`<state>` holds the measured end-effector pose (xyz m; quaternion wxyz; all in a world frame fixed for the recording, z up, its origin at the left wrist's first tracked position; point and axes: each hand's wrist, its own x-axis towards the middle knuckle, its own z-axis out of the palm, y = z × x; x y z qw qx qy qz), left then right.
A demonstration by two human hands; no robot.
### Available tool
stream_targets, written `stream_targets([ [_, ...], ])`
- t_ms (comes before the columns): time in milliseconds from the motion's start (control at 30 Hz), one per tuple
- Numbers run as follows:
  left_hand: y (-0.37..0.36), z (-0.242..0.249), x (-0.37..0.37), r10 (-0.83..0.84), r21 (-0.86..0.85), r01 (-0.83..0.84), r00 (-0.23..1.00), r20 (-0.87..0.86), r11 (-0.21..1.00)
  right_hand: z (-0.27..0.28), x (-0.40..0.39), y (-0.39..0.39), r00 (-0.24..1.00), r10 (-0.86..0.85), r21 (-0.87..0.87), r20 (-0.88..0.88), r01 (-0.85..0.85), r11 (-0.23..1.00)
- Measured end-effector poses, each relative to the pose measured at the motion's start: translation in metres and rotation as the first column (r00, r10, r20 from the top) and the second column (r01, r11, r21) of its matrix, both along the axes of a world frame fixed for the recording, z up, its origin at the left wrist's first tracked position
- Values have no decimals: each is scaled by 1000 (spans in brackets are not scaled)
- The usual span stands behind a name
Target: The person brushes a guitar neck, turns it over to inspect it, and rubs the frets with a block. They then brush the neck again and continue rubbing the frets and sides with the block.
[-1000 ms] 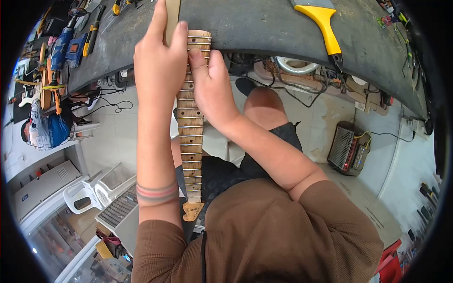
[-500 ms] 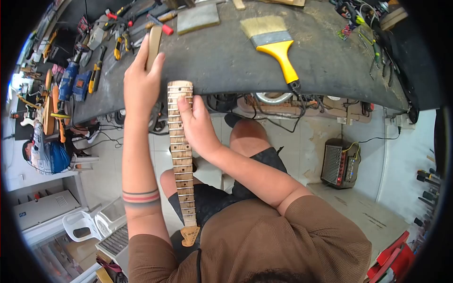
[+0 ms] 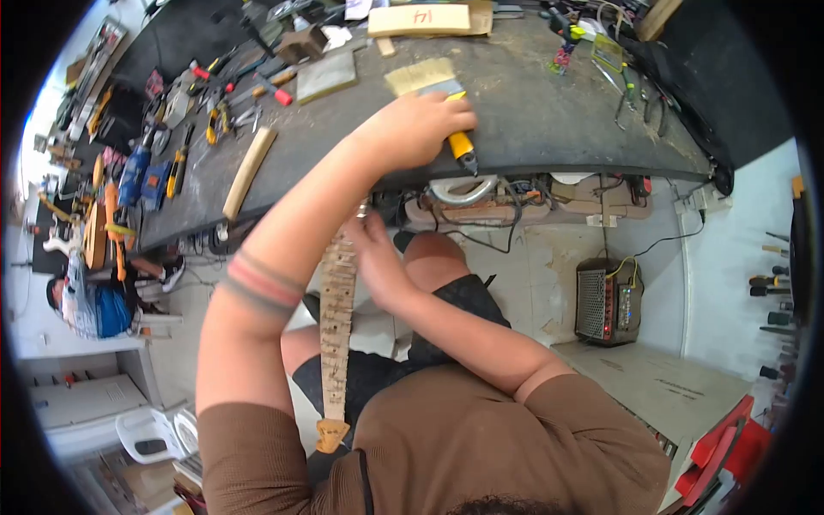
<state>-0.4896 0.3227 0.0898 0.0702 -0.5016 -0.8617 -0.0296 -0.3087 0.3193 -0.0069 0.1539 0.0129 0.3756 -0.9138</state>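
Bends right arm inward over the dark shorts, with right hand (image 3: 378, 262) raised in front of the lap, just short of the bench edge. Steadies there a long, narrow, streaky light-brown wooden guitar neck (image 3: 336, 343) with crosswise frets, running back from near the bench to a tan, notched wooden end (image 3: 332, 435) close to the brown shirt (image 3: 498, 429). Extends left arm forward and to the right above the neck, bent at the elbow, banded grey and red, with left hand (image 3: 419, 129) back uppermost over the black workbench (image 3: 549, 129). Holds right fingers closed on the neck. Bends left fingers, close together, over the handle of a wide, flat yellow paintbrush (image 3: 442, 87) with cream bristles, touching it; cannot tell whether wrapped fully round. Hides the neck's upper end beneath the left forearm, and left thumb and mid-handle under the hand. Cannot make out the small silvery bit (image 3: 363, 209) just above the right hand. Has, left of the forearm, a pale, straight wooden strip (image 3: 249, 173) lying on the bench; farther off, a flat grey rectangular slab (image 3: 326, 79); at the back, a pale wooden block (image 3: 419, 20) marked in red.
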Motion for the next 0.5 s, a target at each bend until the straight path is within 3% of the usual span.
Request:
stream_targets([
  [67,3,7,-12,-85,-130,75,993,-76,989,10,15,22,984,124,-24,128,-122,992],
  [133,-11,8,-2,-126,-53,120,984,-126,991,8,32,29,973,168,40,158,-176,984],
  [200,-23,28,16,-39,54,52,975,-218,997,-6,40,34,926,285,-163,247,-250,954],
  [233,-37,37,36,93,263,-52,985,-145,963,-12,43,35,917,294,-159,271,-258,953],
  [267,-52,50,67,240,452,-185,968,-67,873,-19,45,37,911,310,-167,271,-272,948],
  [300,-70,49,85,283,719,-167,958,-43,675,-28,48,39,909,314,-209,276,-262,942],
  [333,-91,47,121,266,813,-401,912,312,422,-37,51,39,905,319,-249,282,-252,935],
  [367,-105,46,157,134,853,-485,874,467,192,-48,52,38,899,334,-256,282,-265,930],
  [400,-114,32,192,91,829,-557,829,551,52,-59,52,36,906,332,-258,261,-266,929],
  [500,-139,-37,249,70,695,-719,693,718,-2,-64,57,33,901,363,-270,238,-297,916],
])
